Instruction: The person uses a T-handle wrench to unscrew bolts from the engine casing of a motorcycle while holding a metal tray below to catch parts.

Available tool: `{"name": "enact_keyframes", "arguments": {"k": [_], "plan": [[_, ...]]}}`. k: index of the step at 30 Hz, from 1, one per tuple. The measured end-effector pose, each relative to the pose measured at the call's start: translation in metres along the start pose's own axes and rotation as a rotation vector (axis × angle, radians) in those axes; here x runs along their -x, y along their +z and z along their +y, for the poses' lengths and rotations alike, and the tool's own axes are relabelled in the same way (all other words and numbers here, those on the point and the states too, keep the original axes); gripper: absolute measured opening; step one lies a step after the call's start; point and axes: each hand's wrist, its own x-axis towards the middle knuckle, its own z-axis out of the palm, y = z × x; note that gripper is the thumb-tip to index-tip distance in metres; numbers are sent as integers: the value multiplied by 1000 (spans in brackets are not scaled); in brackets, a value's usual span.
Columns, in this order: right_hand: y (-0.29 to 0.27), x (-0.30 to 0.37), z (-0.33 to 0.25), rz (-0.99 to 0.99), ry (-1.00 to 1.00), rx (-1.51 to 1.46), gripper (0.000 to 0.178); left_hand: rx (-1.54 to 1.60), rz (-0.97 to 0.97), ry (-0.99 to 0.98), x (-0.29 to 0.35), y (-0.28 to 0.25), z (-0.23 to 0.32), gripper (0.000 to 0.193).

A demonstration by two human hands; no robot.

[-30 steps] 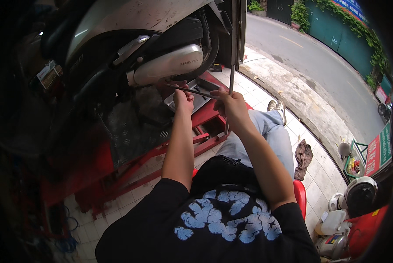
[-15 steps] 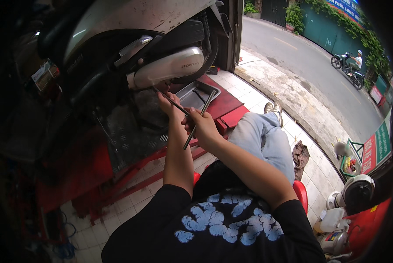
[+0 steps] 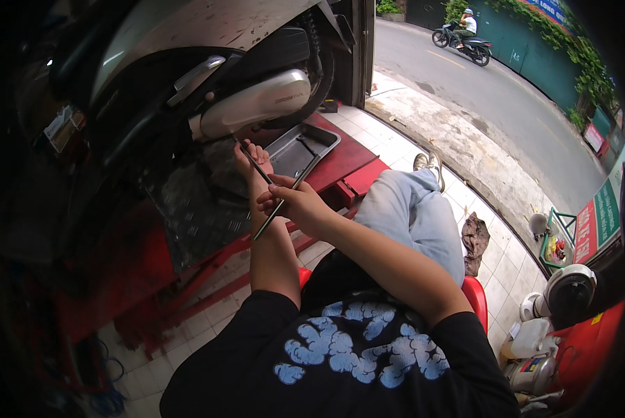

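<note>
My right hand (image 3: 293,200) is closed around the crossbar of a metal T-handle wrench (image 3: 266,223). The wrench's shaft slants up and left toward the underside of a scooter (image 3: 256,104), below its silver engine-side cover. Close to the shaft's far end, my left hand (image 3: 247,161) has its fingers curled about the shaft. What the wrench tip meets is too dark and small to make out. Just right of my left hand lies a grey metal tray (image 3: 330,139) with a dark tool (image 3: 307,144) in it.
The scooter stands on a red lift platform (image 3: 354,164). A brown rag (image 3: 475,244) lies on the white tiles beside my legs. Plastic jugs (image 3: 530,339) and a red machine (image 3: 591,355) stand at lower right. Beyond the doorway, a rider on a motorbike (image 3: 463,38) is on the street.
Both hands and the wrench sit slightly further left in the picture, as the view has shifted. My left fingers show more below the cover. The street rider has moved left.
</note>
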Motion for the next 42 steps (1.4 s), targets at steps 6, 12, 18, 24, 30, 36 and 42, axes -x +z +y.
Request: {"name": "enact_keyframes", "arguments": {"k": [6,12,18,24,30,36,42], "plan": [[0,4,1,-72,-8,79,53,69,-119,-62,-7,-11,4,28],[-5,1,12,-73,-41,222,63,129,-217,-133,-15,-31,4,31],[5,1,8,-70,-55,356,57,165,-348,-180,-11,-37,11,32],[-5,-6,6,9,-111,445,50,-69,-368,-292,-1,-35,29,32],[0,-5,8,75,-245,693,48,-317,-160,-360,-9,-30,42,29],[-9,-3,16,84,-643,1563,41,121,168,-521,-26,-18,34,38],[-24,2,19,146,-451,1701,39,203,185,-433,-31,-22,21,38]]}}
